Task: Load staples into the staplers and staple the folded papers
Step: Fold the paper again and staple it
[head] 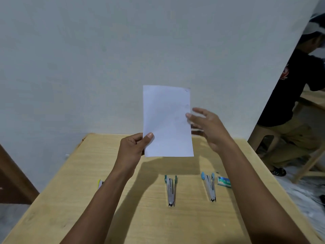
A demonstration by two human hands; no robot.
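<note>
While L hand (131, 148) pinches paper (167, 120), arm (109, 191) half-hides yellow item (100, 184) on table (70, 199).

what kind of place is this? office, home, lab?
Probably a plain room set up as a makeshift workspace, not a fitted office. Bare wall, a simple wooden table with staplers and a staple box, and another person at a second table on the right.

Light wooden table (70, 199) fills near ground, far edge against plain grey-white wall (88, 59). Dark brown wooden door (12, 176) at left edge. Second person in black shirt and khaki trousers (295, 95) seated far right.
</note>
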